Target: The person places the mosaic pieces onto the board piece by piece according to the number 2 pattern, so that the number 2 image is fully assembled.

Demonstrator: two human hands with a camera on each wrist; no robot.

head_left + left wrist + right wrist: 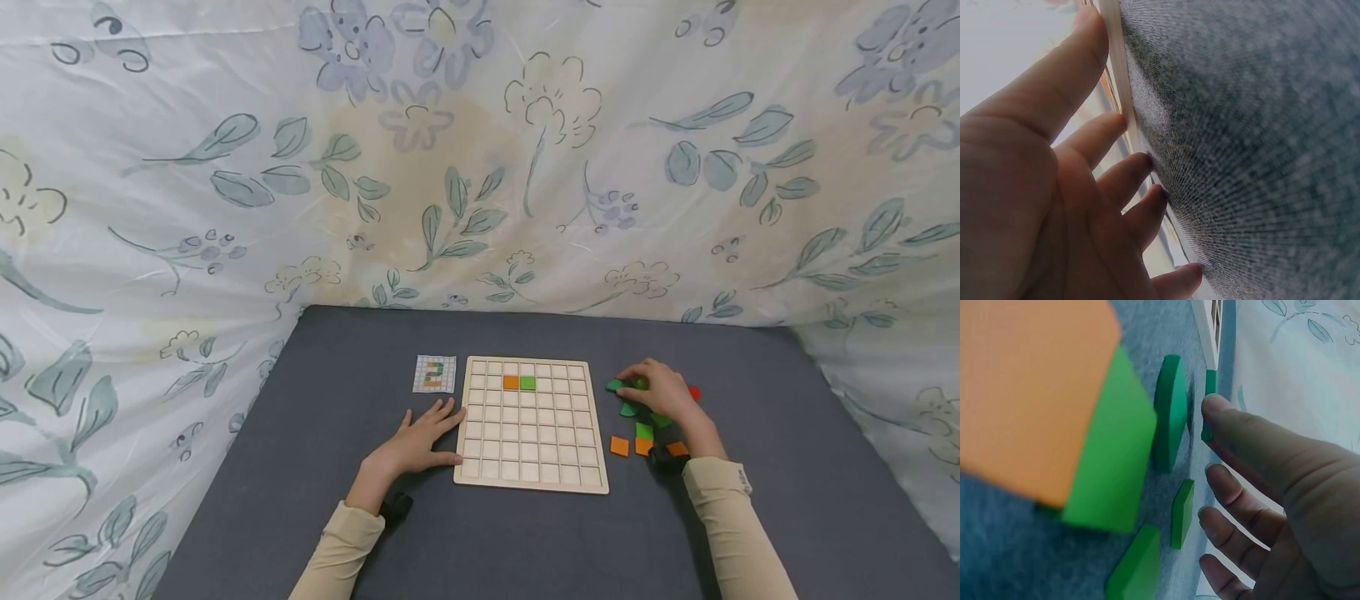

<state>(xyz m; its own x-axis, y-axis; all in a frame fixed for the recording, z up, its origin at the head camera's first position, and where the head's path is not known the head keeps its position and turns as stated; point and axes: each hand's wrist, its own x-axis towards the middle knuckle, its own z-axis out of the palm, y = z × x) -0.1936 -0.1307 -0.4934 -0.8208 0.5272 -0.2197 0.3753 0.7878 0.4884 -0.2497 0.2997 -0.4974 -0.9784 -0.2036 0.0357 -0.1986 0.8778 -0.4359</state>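
Note:
A square wooden grid board point(530, 487) lies on the dark cloth, with an orange tile point(511, 382) and a light green tile point(528, 383) side by side in its upper rows. At the board's left edge, my left hand point(416, 442) spreads its fingers, thumb and fingertips touching the rim. The left wrist view shows these straight fingers along the pale wooden edge point(1119, 69). To the board's right, my right hand point(660, 388) pinches a dark green tile point(1210, 381) at thumb and fingertip. Several loose tiles lie under and around that hand, including another dark green tile point(628, 410).
A small pattern card point(434, 374) with a coloured grid figure lies left of the board's top corner. Near the right wrist are loose orange tiles point(619, 446), light green tiles point(644, 431) and a red piece point(695, 392). A flowered curtain point(480, 167) hangs behind the table.

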